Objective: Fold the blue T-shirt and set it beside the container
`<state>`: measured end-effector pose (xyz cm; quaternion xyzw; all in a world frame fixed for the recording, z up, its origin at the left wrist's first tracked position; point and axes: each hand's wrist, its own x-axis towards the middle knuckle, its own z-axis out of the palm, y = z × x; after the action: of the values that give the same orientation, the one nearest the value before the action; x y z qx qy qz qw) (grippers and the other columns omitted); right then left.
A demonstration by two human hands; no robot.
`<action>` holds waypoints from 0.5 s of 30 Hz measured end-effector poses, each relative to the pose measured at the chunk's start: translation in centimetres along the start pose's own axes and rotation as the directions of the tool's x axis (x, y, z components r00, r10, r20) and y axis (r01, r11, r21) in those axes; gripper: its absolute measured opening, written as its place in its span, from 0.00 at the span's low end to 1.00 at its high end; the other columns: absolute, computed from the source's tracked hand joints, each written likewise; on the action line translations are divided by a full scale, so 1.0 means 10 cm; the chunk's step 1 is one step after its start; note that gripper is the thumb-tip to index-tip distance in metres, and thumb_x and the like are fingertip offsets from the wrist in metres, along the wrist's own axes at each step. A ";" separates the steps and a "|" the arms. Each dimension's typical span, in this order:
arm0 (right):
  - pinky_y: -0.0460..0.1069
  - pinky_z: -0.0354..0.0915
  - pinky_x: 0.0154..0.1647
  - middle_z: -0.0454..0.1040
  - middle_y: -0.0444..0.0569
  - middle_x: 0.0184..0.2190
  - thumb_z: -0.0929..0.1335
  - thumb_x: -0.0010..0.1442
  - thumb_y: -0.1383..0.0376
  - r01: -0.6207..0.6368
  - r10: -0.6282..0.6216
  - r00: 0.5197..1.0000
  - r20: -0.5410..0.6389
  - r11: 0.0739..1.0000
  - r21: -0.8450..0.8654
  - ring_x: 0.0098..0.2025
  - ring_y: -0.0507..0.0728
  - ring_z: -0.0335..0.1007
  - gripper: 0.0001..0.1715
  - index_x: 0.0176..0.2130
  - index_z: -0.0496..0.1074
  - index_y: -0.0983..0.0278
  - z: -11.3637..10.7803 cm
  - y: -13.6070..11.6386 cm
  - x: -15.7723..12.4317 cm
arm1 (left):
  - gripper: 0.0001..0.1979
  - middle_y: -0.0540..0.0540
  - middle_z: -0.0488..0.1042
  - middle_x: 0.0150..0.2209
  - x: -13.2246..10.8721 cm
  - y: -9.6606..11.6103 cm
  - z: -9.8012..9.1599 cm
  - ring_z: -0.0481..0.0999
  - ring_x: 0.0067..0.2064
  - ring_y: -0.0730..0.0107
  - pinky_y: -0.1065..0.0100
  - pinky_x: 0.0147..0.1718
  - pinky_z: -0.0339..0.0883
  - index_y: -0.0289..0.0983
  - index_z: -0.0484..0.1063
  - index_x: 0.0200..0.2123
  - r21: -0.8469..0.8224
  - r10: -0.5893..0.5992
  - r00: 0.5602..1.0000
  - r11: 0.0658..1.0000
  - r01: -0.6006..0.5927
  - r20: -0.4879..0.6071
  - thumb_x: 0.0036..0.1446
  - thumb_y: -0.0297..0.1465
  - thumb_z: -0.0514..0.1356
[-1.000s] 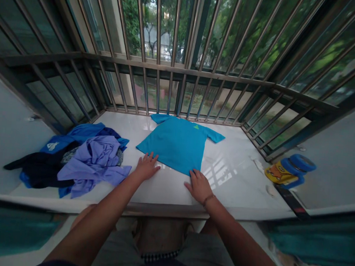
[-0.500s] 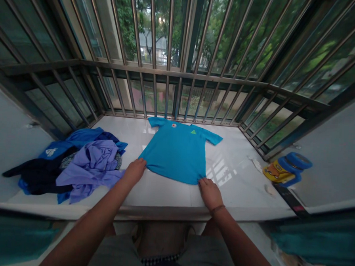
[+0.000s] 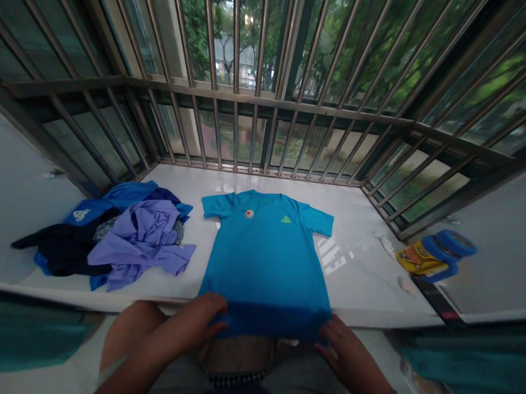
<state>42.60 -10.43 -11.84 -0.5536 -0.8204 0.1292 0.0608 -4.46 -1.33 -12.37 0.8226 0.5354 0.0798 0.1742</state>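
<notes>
A bright blue short-sleeved T-shirt lies flat and spread out on the white marble sill, its collar at the far side and a small green logo on its chest. Its hem hangs over the sill's near edge toward me. My left hand grips the hem's left corner, and my right hand holds the right corner. Both hands are below the sill's edge, in front of my lap.
A heap of crumpled lavender, blue and black clothes lies left of the T-shirt. A yellow-and-blue container sits at the right, near white scraps. Metal window bars close off the far side. Teal curtains hang at the near corners.
Both hands have drawn the T-shirt toward me, from the middle of the sill to its near edge. The hem now hangs over the edge, and the shirt lies straighter and longer.
</notes>
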 end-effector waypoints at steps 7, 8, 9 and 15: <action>0.64 0.66 0.72 0.77 0.56 0.66 0.64 0.78 0.52 -0.041 0.035 0.987 -0.157 0.999 -0.035 0.69 0.67 0.72 0.24 0.62 0.79 0.59 0.11 -0.13 0.90 | 0.23 0.34 0.67 0.75 1.04 0.12 -0.01 0.66 0.76 0.47 0.45 0.74 0.62 0.37 0.75 0.66 0.038 0.059 0.997 0.998 -0.058 -0.048 0.75 0.40 0.56; 0.66 0.62 0.75 0.73 0.57 0.70 0.64 0.78 0.52 -0.049 0.038 0.983 -0.182 0.997 -0.054 0.73 0.68 0.66 0.27 0.66 0.76 0.61 0.15 -0.14 1.08 | 0.26 0.33 0.63 0.77 1.17 0.11 0.04 0.63 0.78 0.45 0.43 0.75 0.59 0.35 0.72 0.69 0.080 0.020 0.998 0.997 -0.016 -0.056 0.75 0.40 0.56; 0.68 0.57 0.78 0.68 0.58 0.74 0.63 0.78 0.52 -0.072 0.056 0.979 -0.194 0.995 -0.072 0.77 0.69 0.61 0.30 0.69 0.74 0.63 0.18 -0.14 1.26 | 0.28 0.32 0.59 0.79 1.27 0.09 0.09 0.59 0.79 0.44 0.41 0.76 0.56 0.34 0.68 0.72 0.119 -0.020 0.997 0.993 0.029 -0.069 0.76 0.41 0.56; 0.72 0.47 0.80 0.54 0.60 0.80 0.60 0.78 0.49 -0.307 0.292 0.946 -0.143 0.947 -0.098 0.82 0.71 0.48 0.41 0.79 0.59 0.67 0.37 -0.11 1.74 | 0.36 0.33 0.51 0.81 1.31 -0.06 0.33 0.53 0.81 0.42 0.38 0.77 0.49 0.37 0.60 0.79 0.214 -0.093 0.982 0.968 0.128 -0.164 0.76 0.49 0.52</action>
<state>34.10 4.69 -15.83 -0.6818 -0.7273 0.0522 0.0593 1.54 10.13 -16.36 0.7972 0.5978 0.0721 0.0433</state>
